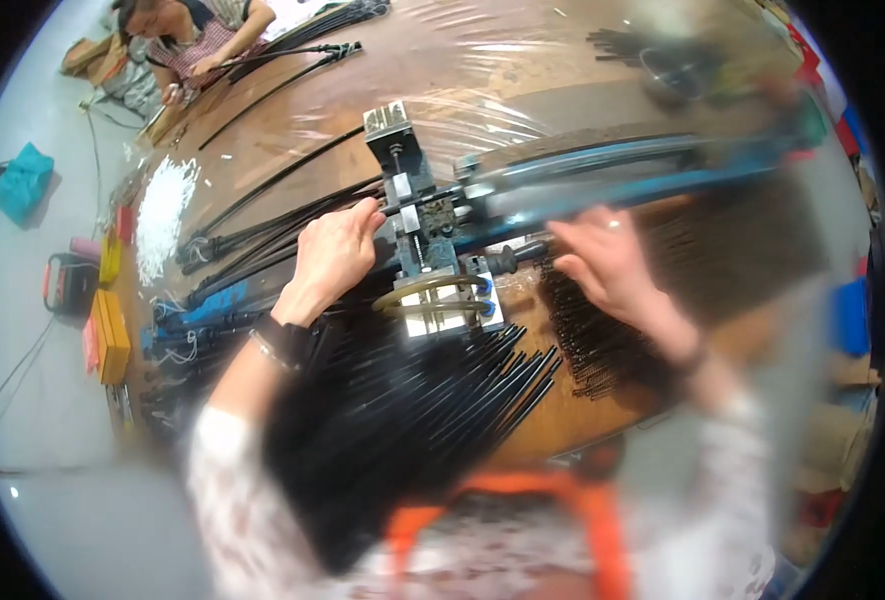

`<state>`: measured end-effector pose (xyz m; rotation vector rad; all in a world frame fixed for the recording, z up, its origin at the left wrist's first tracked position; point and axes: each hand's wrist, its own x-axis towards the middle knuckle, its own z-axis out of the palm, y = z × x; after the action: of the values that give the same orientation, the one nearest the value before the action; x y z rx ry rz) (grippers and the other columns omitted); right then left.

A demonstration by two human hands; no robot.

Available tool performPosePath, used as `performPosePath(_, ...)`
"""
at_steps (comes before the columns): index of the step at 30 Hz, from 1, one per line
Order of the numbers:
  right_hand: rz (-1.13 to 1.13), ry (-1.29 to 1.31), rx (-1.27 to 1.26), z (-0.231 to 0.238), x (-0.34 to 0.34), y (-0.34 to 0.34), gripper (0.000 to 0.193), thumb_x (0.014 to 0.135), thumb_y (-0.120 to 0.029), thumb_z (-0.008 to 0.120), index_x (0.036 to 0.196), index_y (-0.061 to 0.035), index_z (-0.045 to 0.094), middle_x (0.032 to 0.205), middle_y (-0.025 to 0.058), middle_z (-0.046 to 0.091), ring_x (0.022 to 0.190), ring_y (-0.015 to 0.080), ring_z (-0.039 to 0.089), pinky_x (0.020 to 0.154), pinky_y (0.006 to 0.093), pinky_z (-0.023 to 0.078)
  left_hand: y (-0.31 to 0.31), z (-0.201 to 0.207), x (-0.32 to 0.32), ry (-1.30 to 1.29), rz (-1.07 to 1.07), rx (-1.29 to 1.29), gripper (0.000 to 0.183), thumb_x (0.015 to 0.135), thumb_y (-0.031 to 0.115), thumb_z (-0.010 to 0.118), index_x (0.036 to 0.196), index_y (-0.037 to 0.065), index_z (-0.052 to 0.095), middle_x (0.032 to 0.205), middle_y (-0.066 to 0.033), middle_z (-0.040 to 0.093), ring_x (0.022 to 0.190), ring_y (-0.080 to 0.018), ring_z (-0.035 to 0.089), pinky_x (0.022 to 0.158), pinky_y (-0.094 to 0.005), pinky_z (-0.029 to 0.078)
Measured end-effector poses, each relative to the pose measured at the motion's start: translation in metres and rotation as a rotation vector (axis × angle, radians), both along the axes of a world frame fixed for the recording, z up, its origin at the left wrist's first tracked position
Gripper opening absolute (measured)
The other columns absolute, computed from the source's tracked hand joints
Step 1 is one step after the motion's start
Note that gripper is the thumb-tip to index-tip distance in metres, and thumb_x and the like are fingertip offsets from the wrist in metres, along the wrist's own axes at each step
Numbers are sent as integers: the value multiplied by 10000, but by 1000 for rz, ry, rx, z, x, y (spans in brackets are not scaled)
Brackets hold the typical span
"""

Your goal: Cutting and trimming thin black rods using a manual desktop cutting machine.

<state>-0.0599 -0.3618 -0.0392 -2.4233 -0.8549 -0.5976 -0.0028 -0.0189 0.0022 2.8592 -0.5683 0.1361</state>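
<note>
A metal clamping fixture (417,215) with pale jaws and a silver-and-blue fitted block stands on the work table in front of me. My left hand (337,250) is at its left side, thumb and fingers pinched on a thin black rod (430,199) that runs across the jaws. On the right, my right hand (607,265) is slightly blurred, with thumb and fingers apart. It is close to a black knobbed handle (507,260) on the fixture; whether they touch I cannot tell. A long blue-and-grey bar (622,190) extends rightward from the fixture.
Many black rods (442,400) lie below the fixture, with more bundles (202,290) to the left. White short pieces (165,220) form a pile on the table's left. A yellow box (111,335) stands at the left edge. Another person (197,50) works with rods at the far left.
</note>
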Motion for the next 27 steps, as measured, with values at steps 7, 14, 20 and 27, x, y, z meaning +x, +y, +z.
performPosePath(7, 185, 273, 234, -22, 7, 21, 225, 878, -15, 652, 1101, -38, 639, 866, 150, 581, 786, 322, 570, 698, 412, 459, 5, -11, 7, -133, -40, 0, 189, 975, 231, 546, 881, 68, 519, 760, -186, 639, 745, -415, 636, 612, -512, 482)
performPosePath(14, 92, 499, -228, -33, 12, 0, 560, 839, -359, 735, 1285, -53, 586, 1155, 215, 667, 1129, 389, 611, 913, 415, 507, 12, -15, 12, -422, -247, 69, 188, 960, 229, 587, 860, 81, 527, 755, -94, 615, 693, -304, 642, 568, -419, 496)
performPosePath(20, 39, 327, -22, -54, -16, -2, 374, 834, -203, 752, 1147, -14, 672, 1212, 199, 664, 1195, 384, 590, 1000, 430, 487, 97, -20, 32, -466, -159, 167, 129, 904, 196, 637, 854, 101, 564, 783, -65, 598, 785, -251, 616, 697, -390, 473)
performPosePath(27, -32, 296, 71, -51, -18, -2, 98, 860, -69, 709, 941, -41, 661, 1009, 156, 658, 928, 333, 642, 799, 412, 515, 46, -23, -45, -45, -318, 211, 73, 812, 162, 639, 773, 100, 644, 803, -87, 626, 843, -275, 640, 721, -417, 506)
